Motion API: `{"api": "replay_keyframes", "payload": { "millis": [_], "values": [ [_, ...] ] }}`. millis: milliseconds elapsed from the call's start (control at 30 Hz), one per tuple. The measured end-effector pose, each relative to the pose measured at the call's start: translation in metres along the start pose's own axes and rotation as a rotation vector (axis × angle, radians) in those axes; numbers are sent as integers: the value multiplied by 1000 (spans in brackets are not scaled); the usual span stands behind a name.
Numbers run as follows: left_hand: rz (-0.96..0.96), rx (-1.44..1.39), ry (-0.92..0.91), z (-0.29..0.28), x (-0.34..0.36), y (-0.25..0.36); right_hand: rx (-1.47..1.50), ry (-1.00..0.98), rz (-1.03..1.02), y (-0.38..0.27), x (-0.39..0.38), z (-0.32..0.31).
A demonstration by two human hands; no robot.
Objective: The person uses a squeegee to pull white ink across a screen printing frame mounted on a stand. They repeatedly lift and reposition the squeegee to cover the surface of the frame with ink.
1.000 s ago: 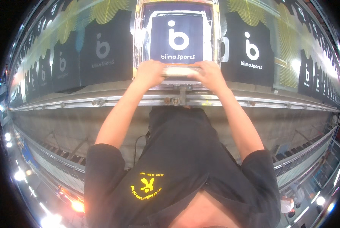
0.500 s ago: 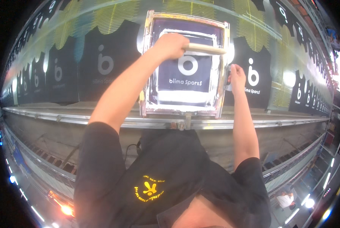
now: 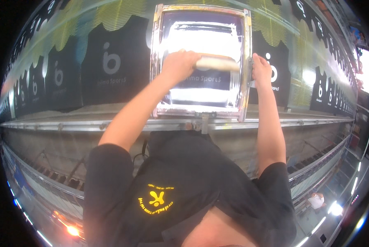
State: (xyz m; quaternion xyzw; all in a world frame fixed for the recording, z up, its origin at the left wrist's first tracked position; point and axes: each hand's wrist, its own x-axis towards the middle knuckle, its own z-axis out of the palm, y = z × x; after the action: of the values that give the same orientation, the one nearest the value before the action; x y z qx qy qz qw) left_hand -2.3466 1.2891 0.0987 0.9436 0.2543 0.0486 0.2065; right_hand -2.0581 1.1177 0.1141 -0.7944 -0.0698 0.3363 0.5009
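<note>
My left hand (image 3: 179, 66) is closed on the left part of a pale squeegee (image 3: 218, 63), which lies crosswise over the mesh of a screen-printing frame (image 3: 247, 39). White ink (image 3: 205, 38) covers the mesh on the far side of the squeegee, and another white band lies along the near side. Between them a dark strip shows part of a design, partly hidden by the squeegee and my hand. My right hand (image 3: 262, 70) has its fingers curled at the frame's right edge; its grip is partly hidden.
Dark sleeveless shirts (image 3: 112, 84) with pale printed designs lie in a row on the long table on both sides of the frame. A metal rail (image 3: 69, 125) runs along the table's near edge. Another person (image 3: 316, 201) is far off at lower right.
My left hand has drawn the squeegee nearer to me, and white now fills the mesh behind it, where the upper design showed. My right hand stays at the frame's right edge.
</note>
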Motion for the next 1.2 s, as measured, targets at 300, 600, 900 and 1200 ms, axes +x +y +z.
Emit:
{"api": "replay_keyframes", "payload": {
  "millis": [300, 600, 900, 1200],
  "values": [
    [110, -93, 233, 32, -165, 62, 64, 129, -369, 2, -4, 22],
    [-6, -41, -13, -65, -233, -69, 294, 12, -337, 39, -57, 166],
    [-102, 10, -197, -136, -314, -209, 172, 52, -231, 59, -145, 349],
    [-97, -37, -197, -189, -198, -276, -314, 191, -311, 42, -158, 367]
  ]
}}
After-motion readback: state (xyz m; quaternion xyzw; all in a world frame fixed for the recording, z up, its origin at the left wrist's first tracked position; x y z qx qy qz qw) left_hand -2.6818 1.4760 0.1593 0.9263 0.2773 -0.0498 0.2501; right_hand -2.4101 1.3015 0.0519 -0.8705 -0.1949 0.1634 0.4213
